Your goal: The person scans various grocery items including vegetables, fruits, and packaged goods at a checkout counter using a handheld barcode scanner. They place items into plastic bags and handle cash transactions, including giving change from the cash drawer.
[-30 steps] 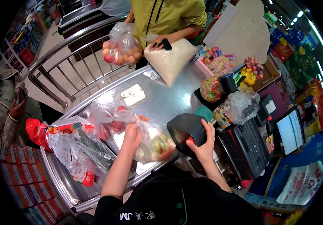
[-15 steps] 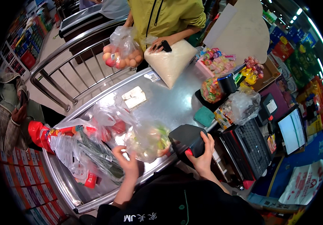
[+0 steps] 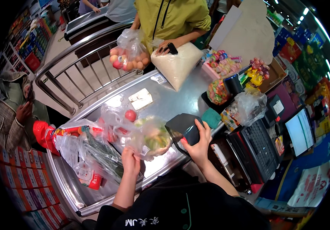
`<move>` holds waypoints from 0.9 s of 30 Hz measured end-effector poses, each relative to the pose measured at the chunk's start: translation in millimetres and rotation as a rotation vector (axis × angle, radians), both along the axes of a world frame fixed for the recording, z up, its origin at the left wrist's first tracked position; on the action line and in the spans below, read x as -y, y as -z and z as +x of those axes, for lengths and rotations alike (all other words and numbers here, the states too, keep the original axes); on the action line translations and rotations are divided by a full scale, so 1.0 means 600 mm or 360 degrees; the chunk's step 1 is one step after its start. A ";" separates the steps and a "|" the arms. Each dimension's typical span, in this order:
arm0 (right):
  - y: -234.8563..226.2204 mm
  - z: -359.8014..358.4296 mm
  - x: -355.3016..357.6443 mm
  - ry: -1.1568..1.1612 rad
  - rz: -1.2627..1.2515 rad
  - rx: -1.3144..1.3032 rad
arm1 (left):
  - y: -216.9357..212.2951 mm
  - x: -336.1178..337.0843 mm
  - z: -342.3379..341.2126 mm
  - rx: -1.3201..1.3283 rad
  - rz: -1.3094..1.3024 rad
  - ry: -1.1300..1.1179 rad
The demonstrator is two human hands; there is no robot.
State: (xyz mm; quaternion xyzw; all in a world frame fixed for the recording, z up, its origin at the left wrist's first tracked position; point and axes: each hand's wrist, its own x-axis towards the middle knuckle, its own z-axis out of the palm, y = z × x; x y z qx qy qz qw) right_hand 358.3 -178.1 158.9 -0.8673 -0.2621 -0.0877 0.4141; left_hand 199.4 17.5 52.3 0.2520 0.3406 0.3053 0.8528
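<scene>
My right hand (image 3: 198,143) is closed round a dark barcode scanner (image 3: 185,124), tilted over the near side of the metal counter. With its fingers together, my left hand (image 3: 131,161) grips the clear plastic bag of vegetables (image 3: 157,138) at its near edge. Pale and green vegetables show blurrily through the film, just left of the scanner. Behind that bag lies another plastic bag with red round produce (image 3: 130,115). Further left on the counter are a bag of long dark green vegetables (image 3: 104,155) and a red-and-white package (image 3: 87,175).
Across the metal counter (image 3: 172,100), a person in a yellow-green jacket holds a bag of eggs and fruit (image 3: 129,59) and rests a hand on a rice bag (image 3: 177,63). Candy boxes (image 3: 222,63), a laptop (image 3: 255,151) and a screen (image 3: 301,131) stand right. Another person stands far left.
The scanner has moved left, closer to the vegetable bag. My left hand has come to the bag's edge and closed on it. Red produce shows more plainly behind.
</scene>
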 end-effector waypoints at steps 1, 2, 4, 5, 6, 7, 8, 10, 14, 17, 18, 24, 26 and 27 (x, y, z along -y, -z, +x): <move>-0.002 -0.003 -0.001 0.0002 -0.0011 -0.0001 | -0.011 0.015 0.004 0.0081 -0.0176 -0.0065; -0.004 -0.008 0.002 0.0014 0.0027 -0.0019 | -0.026 0.022 0.002 0.0109 -0.0248 0.0067; -0.008 -0.026 0.012 0.0038 0.0102 -0.0058 | -0.024 0.036 0.008 0.0213 -0.0542 0.0110; -0.010 -0.039 0.017 0.0030 0.0121 -0.0043 | -0.023 0.045 0.012 0.0264 -0.0687 0.0131; -0.013 -0.054 0.023 0.0015 0.0130 -0.0026 | -0.030 0.059 0.018 0.0288 -0.0706 0.0170; -0.017 -0.067 0.027 0.0000 0.0140 -0.0008 | -0.040 0.071 0.026 0.0228 -0.0745 0.0166; -0.023 -0.077 0.030 -0.0005 0.0081 0.0017 | -0.030 0.080 0.033 0.0400 -0.0766 0.0288; -0.023 -0.093 0.017 -0.0017 -0.0025 0.0109 | -0.014 0.103 0.044 0.0546 -0.0778 0.0495; -0.020 -0.096 -0.001 -0.0126 -0.0211 0.0398 | -0.078 0.140 0.080 0.0433 -0.0797 0.0586; -0.029 -0.091 0.012 -0.0105 -0.0096 0.0231 | -0.067 0.114 0.060 0.0548 -0.0507 0.0487; -0.018 -0.088 0.022 0.0005 -0.0017 0.0055 | -0.098 0.102 0.055 0.0549 -0.0427 0.0458; -0.009 -0.003 0.089 0.0211 0.0162 -0.0107 | -0.086 -0.031 -0.027 -0.0032 0.0296 -0.0097; -0.019 0.037 0.094 0.0365 -0.0245 0.0183 | -0.075 -0.044 -0.028 -0.0293 0.0819 -0.0099; -0.045 0.061 0.081 0.0279 -0.0309 0.0144 | -0.061 -0.051 -0.041 -0.0435 0.1148 0.0093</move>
